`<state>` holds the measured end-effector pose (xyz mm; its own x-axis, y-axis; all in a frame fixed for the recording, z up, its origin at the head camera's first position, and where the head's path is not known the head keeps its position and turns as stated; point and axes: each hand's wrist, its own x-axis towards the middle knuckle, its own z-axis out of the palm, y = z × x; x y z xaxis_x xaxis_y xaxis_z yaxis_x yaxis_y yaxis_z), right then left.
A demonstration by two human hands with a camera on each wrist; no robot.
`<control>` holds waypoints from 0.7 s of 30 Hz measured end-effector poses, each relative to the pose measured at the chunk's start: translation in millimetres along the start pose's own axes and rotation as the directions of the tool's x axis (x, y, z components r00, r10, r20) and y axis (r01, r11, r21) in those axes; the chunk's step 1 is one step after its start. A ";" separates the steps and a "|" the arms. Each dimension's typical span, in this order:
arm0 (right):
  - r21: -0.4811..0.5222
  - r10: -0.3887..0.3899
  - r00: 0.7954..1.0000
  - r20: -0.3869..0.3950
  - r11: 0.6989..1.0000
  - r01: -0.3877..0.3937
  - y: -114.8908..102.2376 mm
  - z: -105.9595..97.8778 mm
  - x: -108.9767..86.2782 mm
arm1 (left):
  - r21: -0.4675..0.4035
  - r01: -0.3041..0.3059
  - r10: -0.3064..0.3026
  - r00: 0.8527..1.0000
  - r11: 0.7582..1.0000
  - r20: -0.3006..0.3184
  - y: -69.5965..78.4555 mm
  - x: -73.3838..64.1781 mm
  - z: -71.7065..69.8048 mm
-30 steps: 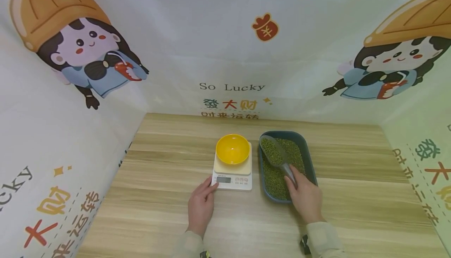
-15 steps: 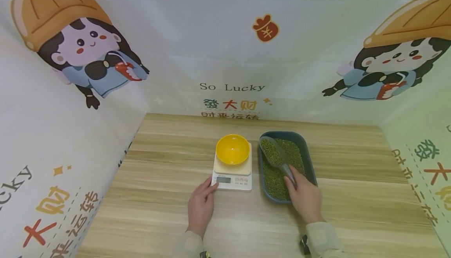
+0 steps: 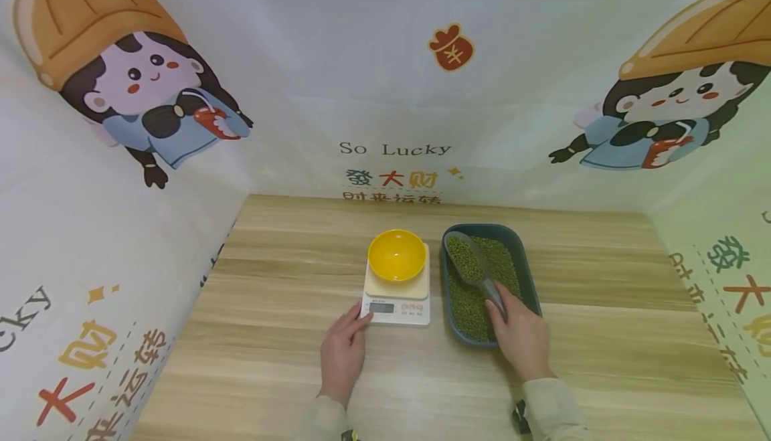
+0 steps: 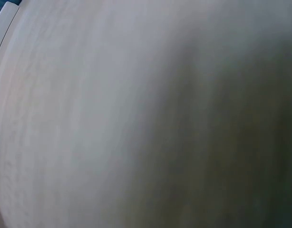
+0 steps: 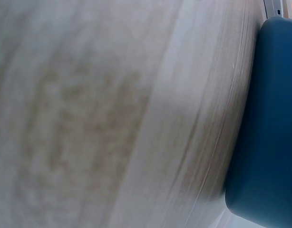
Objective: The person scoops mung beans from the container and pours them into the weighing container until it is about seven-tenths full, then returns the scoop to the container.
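My right hand [image 3: 525, 342] grips the handle of a grey translucent scoop [image 3: 494, 295] in the head view. Small green beans fill the scoop's bowl, which lies over more green beans [image 3: 472, 320] in a dark blue tub [image 3: 531, 287]. To the left, a yellow bowl [image 3: 396, 257] with nothing visible inside stands on a white kitchen scale [image 3: 415, 318]. My left hand [image 3: 343, 357] touches the scale's front left corner, thumb beside the display. The right wrist view shows the tub's outer wall [image 5: 267, 128]; neither wrist view shows the fingers.
Scale and tub stand side by side on a wood-grain table [image 3: 277, 294], a narrow gap between them. A printed cloth [image 3: 289, 93] hangs as a wall behind the table and along both sides.
The head view has shifted very slightly. Both hands, the scoop, the bowl and the scale stay where they were.
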<state>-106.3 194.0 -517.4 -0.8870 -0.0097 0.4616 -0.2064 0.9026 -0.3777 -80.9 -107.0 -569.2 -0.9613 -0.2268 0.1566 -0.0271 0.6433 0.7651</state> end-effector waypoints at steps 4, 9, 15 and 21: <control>-0.005 0.008 1.000 -0.002 1.000 -0.008 -0.7 -1.0 0.9 | -0.002 -0.003 0.003 1.000 1.000 -0.002 -0.4 1.0 0.9; -0.004 0.004 1.000 0.001 1.000 -0.004 -1.5 -1.4 1.6 | -0.008 -0.004 0.004 1.000 1.000 -0.008 0.9 1.3 0.0; -0.003 0.001 1.000 -0.007 1.000 -0.001 -0.2 0.4 1.0 | -0.004 -0.010 0.010 1.000 1.000 -0.012 1.1 1.4 0.1; -0.001 0.008 1.000 -0.002 1.000 -0.008 -0.1 0.4 0.4 | -0.001 -0.010 0.010 1.000 1.000 -0.006 -0.1 0.9 0.8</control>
<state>-106.8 193.7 -517.5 -0.8878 -0.0020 0.4603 -0.1994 0.9030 -0.3806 -82.0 -106.7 -569.6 -0.9599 -0.2247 0.1675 -0.0176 0.6449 0.7641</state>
